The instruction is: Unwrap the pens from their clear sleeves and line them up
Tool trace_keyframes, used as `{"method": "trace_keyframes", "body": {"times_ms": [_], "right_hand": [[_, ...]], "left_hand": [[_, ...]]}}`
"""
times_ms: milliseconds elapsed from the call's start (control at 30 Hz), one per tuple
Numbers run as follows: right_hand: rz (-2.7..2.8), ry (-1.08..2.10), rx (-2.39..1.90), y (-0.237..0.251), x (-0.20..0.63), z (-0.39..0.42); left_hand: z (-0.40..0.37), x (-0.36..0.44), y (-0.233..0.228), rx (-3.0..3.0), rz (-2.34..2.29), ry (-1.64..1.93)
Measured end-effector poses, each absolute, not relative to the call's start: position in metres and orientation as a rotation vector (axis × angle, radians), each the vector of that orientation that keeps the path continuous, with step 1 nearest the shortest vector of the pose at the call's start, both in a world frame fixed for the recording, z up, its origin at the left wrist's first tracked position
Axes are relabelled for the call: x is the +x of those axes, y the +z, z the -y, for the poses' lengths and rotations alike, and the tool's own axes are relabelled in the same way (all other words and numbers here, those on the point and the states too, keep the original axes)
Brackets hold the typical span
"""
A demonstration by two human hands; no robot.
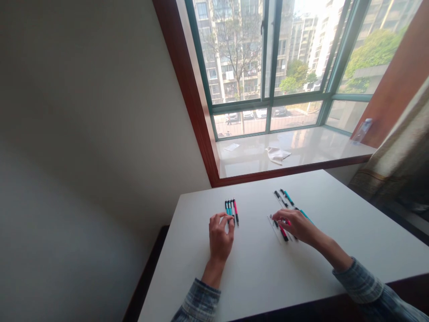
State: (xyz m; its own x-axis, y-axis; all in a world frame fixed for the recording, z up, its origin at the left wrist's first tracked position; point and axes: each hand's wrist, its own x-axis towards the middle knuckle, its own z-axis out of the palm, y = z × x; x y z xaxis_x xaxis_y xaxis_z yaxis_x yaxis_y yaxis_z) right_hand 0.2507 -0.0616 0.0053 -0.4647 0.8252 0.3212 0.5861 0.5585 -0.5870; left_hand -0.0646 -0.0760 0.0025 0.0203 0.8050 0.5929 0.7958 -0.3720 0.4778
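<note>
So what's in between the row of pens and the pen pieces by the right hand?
Only bare white table shows between the row of pens and the pen pieces by the right hand, in the head view.

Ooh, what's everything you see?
Window: one, green frame, back
Trim: one, reddish, around window
Buildings: several, pale, outside
Trees: several, green, outside
Cars: several, mostly pale, outside
Sill: one, white, below window
Cloth or tissue: one, white, sill
Sheet: one, white, sill's left
Bottle: one, clear, sill's right
Curtain: one, beige, right
Wall: one, grey, left
Table: one, white, centre
Pens: about four, teal, white, pink, black, table's left
Pen parts: several, black, teal, pink, clear, table's right
Sleeves: two, bluish plaid, forearms
Left hand: one, bare, at pens
Right hand: one, bare, over pen parts
</note>
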Motion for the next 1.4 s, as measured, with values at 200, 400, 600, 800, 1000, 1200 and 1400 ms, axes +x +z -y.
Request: {"method": "trace_keyframes", "body": {"times_ms": [200, 400, 600, 800, 1000, 1200, 1400], "right_hand": [[2.233, 0.604, -1.148, 0.0, 0.246, 0.066], [2.296, 0.603, -1.188, -0.003, 0.239, 0.066], [2.332, 0.652, -1.22, -0.001, 0.24, 0.066], [2.265, 0.556, -1.209, 0.006, 0.253, 0.064], [2.287, 0.547, -1.28, 0.012, 0.255, 0.052], [2.343, 0.588, -1.301, 0.013, 0.252, 0.045], [2.346, 0.597, -1.3, 0.008, 0.252, 0.041]], "left_hand": [[0.076, -0.065, 0.002, 2.231, -1.749, 1.31], [0.076, -0.064, 0.003, 2.216, -1.746, 1.311], [0.076, -0.064, 0.004, 2.224, -1.748, 1.314], [0.077, -0.064, 0.003, 2.23, -1.739, 1.319], [0.075, -0.065, 0.001, 2.236, -1.733, 1.318], [0.076, -0.067, 0.001, 2.24, -1.724, 1.338], [0.076, -0.067, 0.001, 2.238, -1.724, 1.334]]}}
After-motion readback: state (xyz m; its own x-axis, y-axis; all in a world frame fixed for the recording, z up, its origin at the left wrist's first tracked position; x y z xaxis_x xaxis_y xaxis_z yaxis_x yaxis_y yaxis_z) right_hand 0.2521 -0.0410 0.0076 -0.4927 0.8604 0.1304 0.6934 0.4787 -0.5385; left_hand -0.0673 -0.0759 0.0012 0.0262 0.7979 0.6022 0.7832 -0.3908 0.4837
